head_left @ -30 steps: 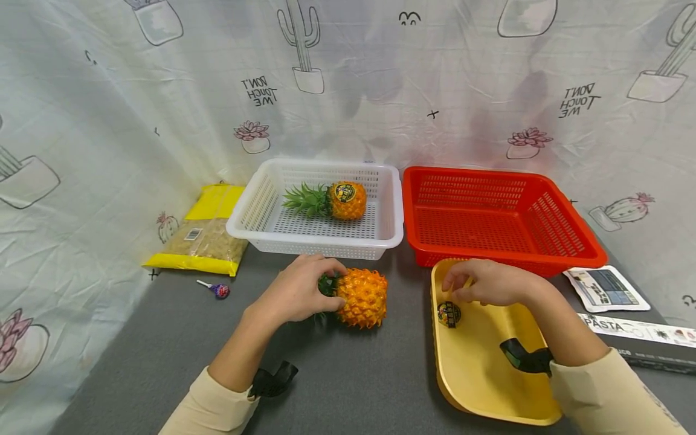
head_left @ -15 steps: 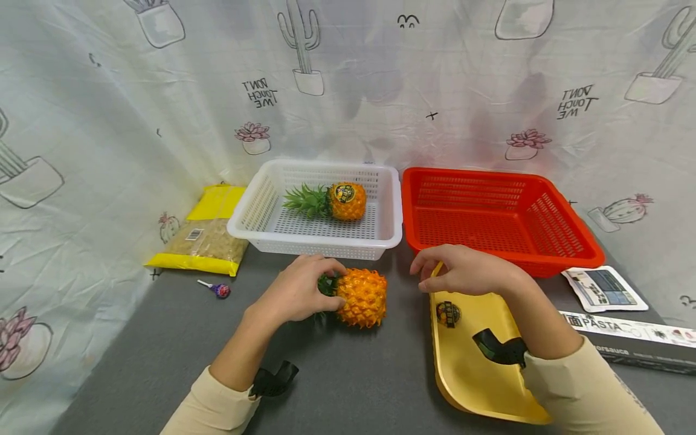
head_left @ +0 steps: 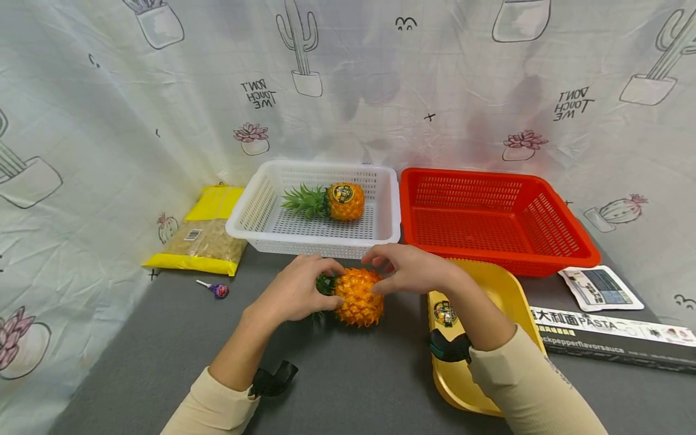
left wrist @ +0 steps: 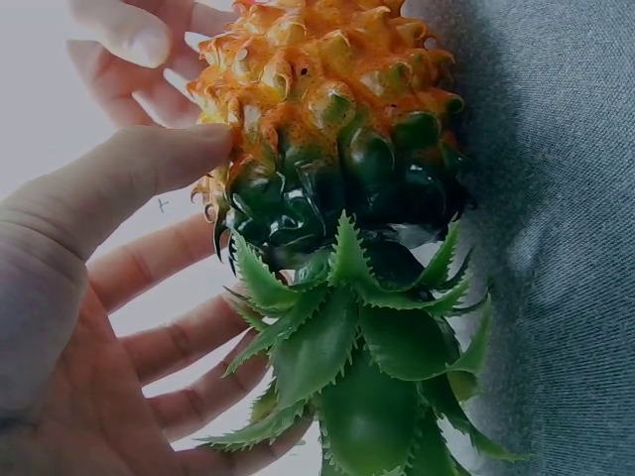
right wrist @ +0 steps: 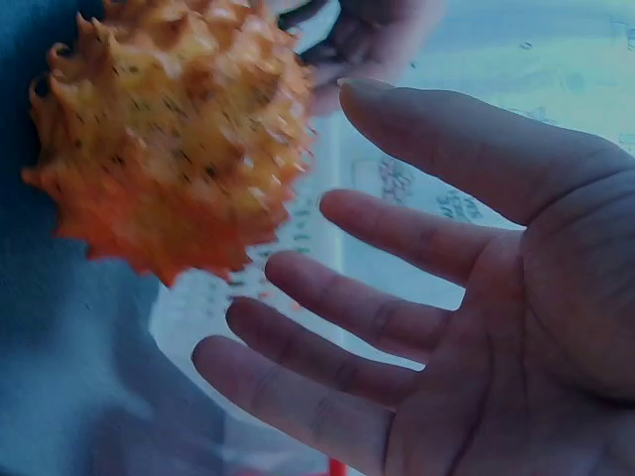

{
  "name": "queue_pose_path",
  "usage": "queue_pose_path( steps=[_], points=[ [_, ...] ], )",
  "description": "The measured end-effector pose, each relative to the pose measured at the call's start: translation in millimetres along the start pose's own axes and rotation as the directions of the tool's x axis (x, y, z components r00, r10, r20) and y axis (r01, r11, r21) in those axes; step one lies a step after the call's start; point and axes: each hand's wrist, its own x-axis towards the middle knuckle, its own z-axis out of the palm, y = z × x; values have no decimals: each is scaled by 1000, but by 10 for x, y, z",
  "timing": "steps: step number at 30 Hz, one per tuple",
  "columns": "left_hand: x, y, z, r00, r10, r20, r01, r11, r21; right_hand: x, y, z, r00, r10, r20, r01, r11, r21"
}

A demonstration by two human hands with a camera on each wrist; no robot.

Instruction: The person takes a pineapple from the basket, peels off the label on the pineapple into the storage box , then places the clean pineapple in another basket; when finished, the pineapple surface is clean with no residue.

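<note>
On the grey table lies a toy pineapple (head_left: 359,297), orange-bodied, with its green leaves pointing left. My left hand (head_left: 304,287) holds it where the leaves meet the body. In the left wrist view the thumb (left wrist: 184,159) presses the fruit's side, and the other fingers reach behind the leaves. From the right comes my right hand (head_left: 410,270), its fingers spread and nothing in its palm. Its fingertips come right up to the pineapple's far end in the head view; in the right wrist view they are beside the spiky orange body (right wrist: 169,149).
A white basket (head_left: 315,241) at the back holds another pineapple (head_left: 346,201) with a round label. Beside it stands a red basket (head_left: 489,254). A yellow tray (head_left: 462,386) lies under the right forearm. Further right are a pasta box (head_left: 614,344) and white pouch (head_left: 600,289); left, a yellow bag (head_left: 201,238) and lollipop (head_left: 217,290).
My right hand has moved left, from over the yellow tray to the pineapple's right end. The left hand and the pineapple have stayed in place.
</note>
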Motion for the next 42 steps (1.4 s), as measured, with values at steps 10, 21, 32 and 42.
queue_pose_path(
  steps=[10,21,32,42],
  points=[
    [-13,15,-3,1000,-19,-9,19,1000,-2,157,-21,169,1000,-15,24,16,997,-73],
    [50,46,-52,999,-37,6,37,999,18,216,-108,282,1000,2,-11,-3,989,-151],
    [84,62,-94,999,-36,39,34,998,46,223,-51,305,999,-34,-33,26,976,-216],
    [46,-84,-162,991,123,55,-119,991,-66,154,-79,266,999,18,27,-12,978,-206]
  ],
)
